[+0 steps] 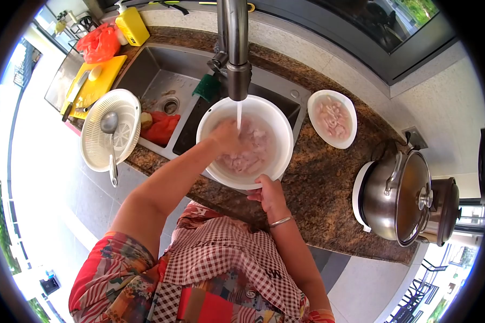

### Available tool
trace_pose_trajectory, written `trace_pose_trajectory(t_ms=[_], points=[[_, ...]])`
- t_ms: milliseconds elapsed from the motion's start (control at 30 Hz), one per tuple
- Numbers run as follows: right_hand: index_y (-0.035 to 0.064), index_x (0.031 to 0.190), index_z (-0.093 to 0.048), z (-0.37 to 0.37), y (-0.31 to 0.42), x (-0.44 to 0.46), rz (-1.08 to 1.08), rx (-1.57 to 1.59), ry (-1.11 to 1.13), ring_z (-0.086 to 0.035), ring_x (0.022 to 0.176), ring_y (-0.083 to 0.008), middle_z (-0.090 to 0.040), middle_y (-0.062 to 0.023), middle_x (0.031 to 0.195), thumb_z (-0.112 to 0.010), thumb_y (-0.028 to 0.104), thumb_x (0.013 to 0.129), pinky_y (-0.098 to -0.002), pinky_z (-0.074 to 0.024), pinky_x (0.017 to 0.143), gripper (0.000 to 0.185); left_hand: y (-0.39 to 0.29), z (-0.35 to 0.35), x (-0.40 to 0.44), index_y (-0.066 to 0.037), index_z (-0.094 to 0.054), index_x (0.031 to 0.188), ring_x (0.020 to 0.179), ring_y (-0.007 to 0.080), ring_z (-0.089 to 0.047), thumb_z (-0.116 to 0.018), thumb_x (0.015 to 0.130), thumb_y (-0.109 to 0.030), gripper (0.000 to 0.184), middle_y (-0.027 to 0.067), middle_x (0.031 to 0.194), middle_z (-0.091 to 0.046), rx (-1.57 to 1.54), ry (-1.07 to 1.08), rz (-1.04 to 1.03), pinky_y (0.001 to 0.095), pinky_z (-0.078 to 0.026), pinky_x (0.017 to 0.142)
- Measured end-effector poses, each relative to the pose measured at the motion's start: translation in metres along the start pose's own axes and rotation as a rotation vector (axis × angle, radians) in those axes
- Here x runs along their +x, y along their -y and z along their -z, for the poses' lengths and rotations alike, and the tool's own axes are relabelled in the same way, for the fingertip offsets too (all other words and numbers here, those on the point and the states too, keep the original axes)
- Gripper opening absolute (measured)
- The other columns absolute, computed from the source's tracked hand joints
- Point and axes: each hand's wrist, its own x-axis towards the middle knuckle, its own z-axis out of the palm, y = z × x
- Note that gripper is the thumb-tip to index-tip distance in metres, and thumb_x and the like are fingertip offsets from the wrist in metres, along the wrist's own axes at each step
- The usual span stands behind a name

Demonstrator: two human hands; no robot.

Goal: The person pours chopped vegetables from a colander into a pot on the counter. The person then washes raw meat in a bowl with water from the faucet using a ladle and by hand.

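A white basin (206,116) sits over the right bowl of the sink, with water and pale pink pieces of raw meat (248,159) in it. Water runs into it from the metal faucet (238,75). My left hand (227,138) is down in the basin among the meat; its fingers are hidden by the water. At the near right side, my right hand (269,194) grips the basin's rim, thumb on top and fingers underneath. On the counter to the right stands a white bowl (312,123) of similar pale meat strips (334,117).
A white colander (94,129) holding a ladle (109,123) stands left of the double sink (145,64). Behind it lie a yellow cutting board (105,75) and a knife (75,94). A lidded steel pot (385,185) occupies the right counter. A green scouring pad (206,87) rests on the sink divider.
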Motion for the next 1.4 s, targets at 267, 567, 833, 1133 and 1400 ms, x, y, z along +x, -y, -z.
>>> trace_pose_trajectory(t_ms=[267,567,833,1133,1400], points=[[-0.0119,0.116,-0.059,0.003,-0.006,0.005,0.010,-0.008,-0.009,-0.075,0.074,-0.0316,-0.071,-0.0220,0.097,-0.061,0.016,0.086,-0.0379,-0.0633,0.052,0.041,-0.011,-0.018,0.000,-0.016,-0.065,0.133,0.112,0.0352,-0.070,-0.075,0.085,-0.035,0.053,0.0178,0.126,-0.069,-0.063,0.374,0.042,0.0449,-0.055,0.096],[-0.0125,0.114,-0.058,0.005,-0.009,0.007,0.005,0.011,-0.013,-0.075,0.071,-0.0336,-0.070,-0.0236,0.097,-0.061,0.015,0.086,-0.0392,-0.0638,0.051,0.039,-0.019,-0.059,0.009,-0.024,-0.069,0.126,0.120,0.0325,-0.064,-0.063,0.092,-0.052,0.045,0.0111,0.131,-0.068,0.401,0.046,-0.469,0.0560,-0.049,0.094],[-0.0109,0.126,-0.053,0.004,-0.005,0.006,-0.026,-0.001,-0.008,-0.075,0.074,-0.0320,-0.071,-0.0217,0.101,-0.061,0.013,0.084,-0.0364,-0.0628,0.049,0.049,-0.029,-0.023,0.023,-0.027,-0.061,0.139,0.131,0.0352,-0.056,-0.059,0.093,-0.050,0.052,0.0088,0.145,-0.057,0.293,0.463,0.086,0.0562,-0.045,0.102],[-0.0099,0.124,-0.056,0.003,-0.005,0.006,-0.006,-0.007,0.002,-0.074,0.069,-0.0287,-0.072,-0.0189,0.093,-0.061,0.014,0.084,-0.0343,-0.0591,0.046,0.046,-0.019,0.004,-0.029,-0.012,-0.058,0.142,0.128,0.0374,-0.056,-0.079,0.078,-0.043,0.074,0.0178,0.135,-0.061,0.350,0.382,-0.027,0.0486,-0.051,0.102],[-0.0102,0.122,-0.056,-0.001,-0.001,0.001,0.023,-0.015,-0.020,-0.074,0.067,-0.0278,-0.071,-0.0182,0.092,-0.061,0.013,0.085,-0.0323,-0.0563,0.043,0.045,-0.040,0.013,0.002,-0.016,-0.061,0.140,0.125,0.0384,-0.062,-0.072,0.086,-0.046,0.063,0.0165,0.132,-0.066,0.204,0.413,0.095,0.0460,-0.051,0.103]])
